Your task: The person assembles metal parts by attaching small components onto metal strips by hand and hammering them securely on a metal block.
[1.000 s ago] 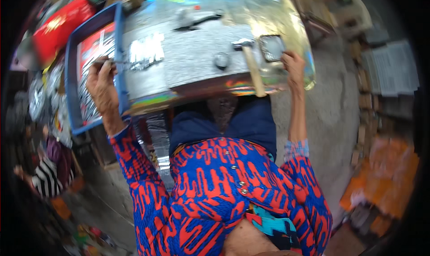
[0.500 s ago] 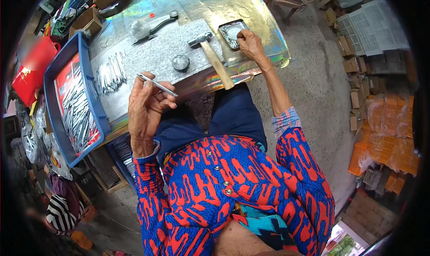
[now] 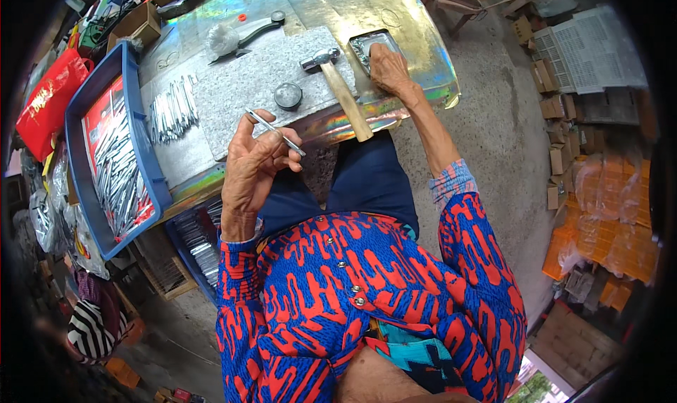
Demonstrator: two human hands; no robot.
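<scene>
A shiny red bag [image 3: 53,100] sits at the far left. Next to it is a blue plastic tray [image 3: 146,143] with tall sides. Many thin silver metal sticks [image 3: 118,174] lie in a messy heap inside it. To its right, more thin silver sticks [image 3: 174,110] lie side by side in a row on the shiny gold worktop [image 3: 317,11].

Then comes a flat grey speckled slab [image 3: 236,78]. Near its back edge are a crumpled clear plastic bundle [image 3: 221,42] and a dark tool with a curved handle [image 3: 264,29].

The left hand [image 3: 252,162] is in front of the slab. Its thumb and fingers pinch one thin silver metal stick [image 3: 282,136], which slants down to the right. A small round black pot with a pale top [image 3: 288,95] is on the slab, near this hand.

Further right is a hammer with a pale wooden handle [image 3: 345,101]. Its metal head is on the slab, and its handle points toward the person.

Last is a small black tray with square corners [image 3: 368,33], with tiny shiny bits [image 3: 360,50] in it. The right hand [image 3: 389,70] reaches into it with bent fingers. The fingertips are hidden, so I cannot tell if they hold anything.
</scene>
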